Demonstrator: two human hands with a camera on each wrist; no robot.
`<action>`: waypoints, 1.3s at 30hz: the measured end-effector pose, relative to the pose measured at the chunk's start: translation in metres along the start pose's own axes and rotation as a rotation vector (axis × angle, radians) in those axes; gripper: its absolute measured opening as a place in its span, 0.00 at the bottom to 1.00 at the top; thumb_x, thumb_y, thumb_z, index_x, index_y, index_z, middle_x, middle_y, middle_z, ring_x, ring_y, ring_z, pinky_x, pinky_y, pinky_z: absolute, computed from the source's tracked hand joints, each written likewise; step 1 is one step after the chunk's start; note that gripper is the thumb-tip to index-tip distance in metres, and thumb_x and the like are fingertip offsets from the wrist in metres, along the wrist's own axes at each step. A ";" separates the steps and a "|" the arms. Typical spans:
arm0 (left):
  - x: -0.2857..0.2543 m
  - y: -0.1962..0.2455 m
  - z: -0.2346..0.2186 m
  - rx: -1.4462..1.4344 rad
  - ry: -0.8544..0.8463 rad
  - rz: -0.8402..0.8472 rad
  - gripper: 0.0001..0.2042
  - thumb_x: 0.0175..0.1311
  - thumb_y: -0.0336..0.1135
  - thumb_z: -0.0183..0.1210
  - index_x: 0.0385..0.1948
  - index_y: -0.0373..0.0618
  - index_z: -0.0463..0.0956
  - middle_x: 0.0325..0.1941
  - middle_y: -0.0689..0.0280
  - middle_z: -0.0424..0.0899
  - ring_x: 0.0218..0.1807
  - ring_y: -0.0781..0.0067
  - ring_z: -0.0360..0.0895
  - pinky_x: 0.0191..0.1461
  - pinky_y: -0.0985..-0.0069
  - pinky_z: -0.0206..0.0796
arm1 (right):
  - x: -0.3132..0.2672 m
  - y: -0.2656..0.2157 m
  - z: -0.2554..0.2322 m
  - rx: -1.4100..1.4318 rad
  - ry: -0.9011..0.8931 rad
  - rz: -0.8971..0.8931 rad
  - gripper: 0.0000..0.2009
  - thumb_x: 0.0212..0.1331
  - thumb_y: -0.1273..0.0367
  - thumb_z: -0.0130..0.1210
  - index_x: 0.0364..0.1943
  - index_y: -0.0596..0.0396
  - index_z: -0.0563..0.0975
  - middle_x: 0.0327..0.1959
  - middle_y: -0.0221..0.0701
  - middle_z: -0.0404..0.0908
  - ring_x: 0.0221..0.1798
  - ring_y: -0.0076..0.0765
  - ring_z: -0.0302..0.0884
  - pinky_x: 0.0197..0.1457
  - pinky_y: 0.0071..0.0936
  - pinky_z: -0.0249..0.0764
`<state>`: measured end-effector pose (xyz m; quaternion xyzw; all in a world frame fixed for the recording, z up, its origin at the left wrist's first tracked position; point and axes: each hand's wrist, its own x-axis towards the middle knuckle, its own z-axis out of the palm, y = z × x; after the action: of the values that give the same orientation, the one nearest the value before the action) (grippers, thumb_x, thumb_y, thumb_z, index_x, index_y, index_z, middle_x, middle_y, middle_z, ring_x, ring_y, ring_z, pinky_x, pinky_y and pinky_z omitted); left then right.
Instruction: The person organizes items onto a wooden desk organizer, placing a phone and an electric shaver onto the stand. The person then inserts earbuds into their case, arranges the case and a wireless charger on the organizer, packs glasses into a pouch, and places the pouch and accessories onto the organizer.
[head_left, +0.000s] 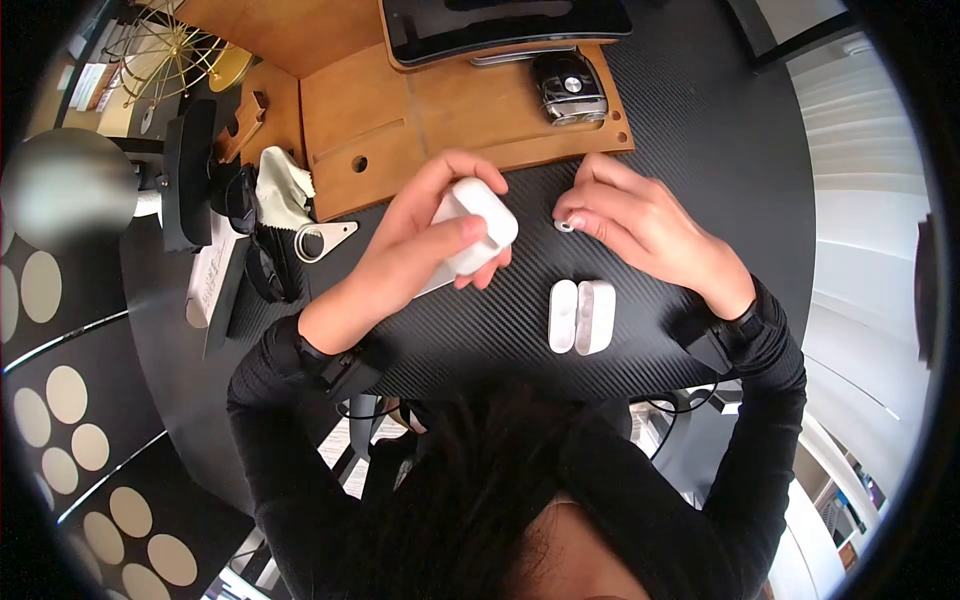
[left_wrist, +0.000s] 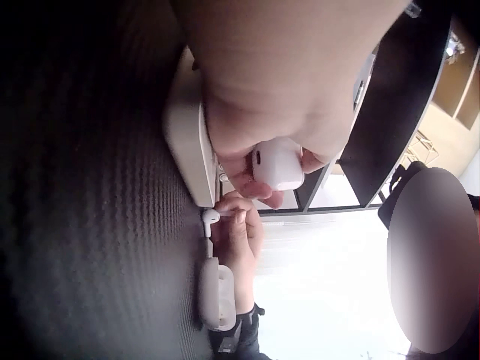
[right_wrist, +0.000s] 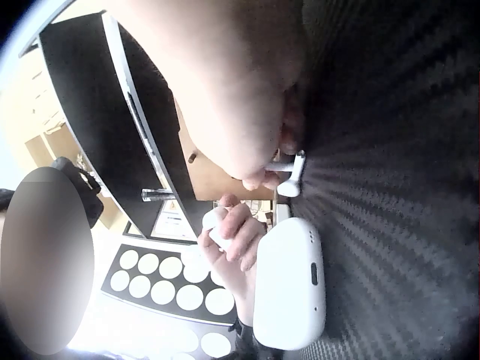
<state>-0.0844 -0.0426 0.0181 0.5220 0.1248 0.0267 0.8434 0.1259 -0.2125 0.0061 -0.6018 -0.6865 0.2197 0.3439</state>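
A person's left hand (head_left: 420, 240) grips a closed white earbud case (head_left: 478, 225) at the centre of the head view, fingers and thumb curled round it just above a black carbon-weave desk mat (head_left: 690, 130). To its right, the right hand (head_left: 640, 225) pinches a single white earbud (head_left: 565, 226) between its fingertips (head_left: 580, 218), the bud's tip touching the mat. Just below, at centre frame, a second white earbud case (head_left: 581, 316) lies open on the mat, its two halves side by side. Toward the upper middle of the frame, a wooden desk tray (head_left: 440, 110) carries a dark computer mouse (head_left: 570, 88) and the lower edge of a dark screen (head_left: 505, 25). No brand name or lettering can be read on any case.
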 end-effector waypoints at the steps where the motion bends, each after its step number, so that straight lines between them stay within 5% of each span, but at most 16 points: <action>1: -0.002 0.003 0.001 0.053 0.017 -0.048 0.18 0.67 0.41 0.57 0.51 0.43 0.65 0.33 0.57 0.80 0.24 0.71 0.79 0.23 0.79 0.66 | 0.001 0.000 -0.002 0.000 0.002 -0.003 0.08 0.66 0.66 0.56 0.42 0.55 0.79 0.36 0.35 0.72 0.32 0.42 0.79 0.35 0.37 0.75; 4: -0.006 0.003 0.003 0.124 0.024 -0.070 0.10 0.71 0.33 0.54 0.50 0.43 0.71 0.30 0.64 0.83 0.24 0.83 0.78 0.24 0.86 0.64 | 0.003 -0.002 -0.003 0.001 -0.048 -0.061 0.09 0.65 0.65 0.57 0.41 0.54 0.79 0.34 0.34 0.72 0.32 0.41 0.79 0.34 0.36 0.75; 15: -0.005 0.005 0.008 0.227 -0.003 -0.052 0.11 0.70 0.35 0.56 0.49 0.41 0.78 0.31 0.66 0.83 0.27 0.83 0.81 0.26 0.88 0.69 | 0.016 -0.010 -0.009 -0.138 -0.175 -0.060 0.08 0.63 0.66 0.57 0.42 0.51 0.79 0.31 0.34 0.79 0.34 0.46 0.81 0.35 0.40 0.76; 18: -0.003 0.005 0.005 0.230 -0.023 -0.062 0.13 0.73 0.40 0.53 0.49 0.42 0.78 0.32 0.65 0.84 0.27 0.81 0.81 0.26 0.87 0.68 | 0.027 -0.016 -0.011 -0.200 -0.210 -0.070 0.06 0.62 0.66 0.57 0.39 0.51 0.79 0.30 0.36 0.82 0.35 0.47 0.82 0.36 0.40 0.77; 23: 0.000 -0.002 0.005 0.047 0.015 -0.021 0.30 0.70 0.58 0.44 0.53 0.34 0.72 0.34 0.58 0.81 0.26 0.72 0.81 0.23 0.81 0.70 | 0.039 -0.018 -0.012 -0.318 -0.224 -0.064 0.05 0.62 0.66 0.57 0.35 0.51 0.78 0.29 0.35 0.82 0.33 0.48 0.82 0.34 0.40 0.77; 25: 0.002 -0.001 0.001 0.086 -0.016 -0.040 0.33 0.68 0.60 0.41 0.58 0.35 0.68 0.38 0.55 0.81 0.32 0.67 0.82 0.28 0.77 0.71 | 0.040 -0.017 -0.018 -0.382 -0.189 -0.050 0.06 0.62 0.65 0.57 0.35 0.51 0.77 0.28 0.35 0.82 0.32 0.47 0.82 0.34 0.40 0.77; 27: 0.003 -0.007 -0.002 -0.024 -0.079 0.098 0.27 0.74 0.52 0.40 0.62 0.39 0.65 0.46 0.57 0.81 0.44 0.67 0.83 0.38 0.77 0.73 | 0.043 -0.023 -0.035 -0.428 0.060 -0.109 0.06 0.61 0.65 0.58 0.35 0.51 0.77 0.27 0.35 0.81 0.32 0.46 0.82 0.32 0.40 0.76; 28: 0.004 -0.004 0.001 0.019 -0.031 0.023 0.33 0.69 0.57 0.44 0.65 0.38 0.60 0.46 0.52 0.79 0.44 0.58 0.81 0.42 0.68 0.72 | 0.043 -0.026 -0.039 -0.439 0.160 -0.098 0.07 0.61 0.64 0.59 0.35 0.51 0.76 0.27 0.34 0.80 0.31 0.44 0.82 0.31 0.38 0.76; 31: 0.005 -0.008 0.004 -0.029 -0.040 0.074 0.31 0.70 0.51 0.48 0.67 0.38 0.57 0.53 0.51 0.77 0.49 0.55 0.80 0.51 0.64 0.72 | 0.044 -0.048 -0.045 -0.412 0.274 -0.079 0.08 0.61 0.64 0.59 0.35 0.50 0.76 0.26 0.33 0.79 0.31 0.42 0.82 0.29 0.36 0.75; 32: 0.005 -0.008 0.005 -0.030 -0.044 0.072 0.31 0.70 0.51 0.48 0.67 0.38 0.57 0.53 0.51 0.77 0.49 0.55 0.80 0.51 0.64 0.72 | 0.044 -0.049 -0.041 -0.499 0.280 -0.166 0.07 0.59 0.66 0.59 0.35 0.50 0.75 0.25 0.32 0.78 0.30 0.40 0.82 0.28 0.34 0.75; 34: 0.003 -0.007 0.005 0.051 -0.117 0.128 0.26 0.77 0.41 0.43 0.72 0.41 0.52 0.64 0.53 0.72 0.63 0.63 0.74 0.66 0.67 0.64 | 0.044 -0.062 -0.034 -0.547 0.178 -0.185 0.07 0.55 0.68 0.61 0.34 0.54 0.76 0.29 0.32 0.80 0.29 0.38 0.82 0.29 0.31 0.76; 39: 0.001 -0.007 0.004 0.149 -0.103 0.173 0.26 0.77 0.34 0.47 0.72 0.42 0.51 0.67 0.54 0.69 0.67 0.64 0.69 0.71 0.66 0.59 | 0.043 -0.073 -0.030 -0.594 0.130 -0.176 0.10 0.52 0.68 0.64 0.35 0.57 0.77 0.32 0.31 0.82 0.27 0.37 0.81 0.29 0.28 0.77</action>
<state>-0.0828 -0.0494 0.0137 0.5925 0.0374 0.0633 0.8022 0.0971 -0.1870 0.0867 -0.6271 -0.7465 -0.0600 0.2141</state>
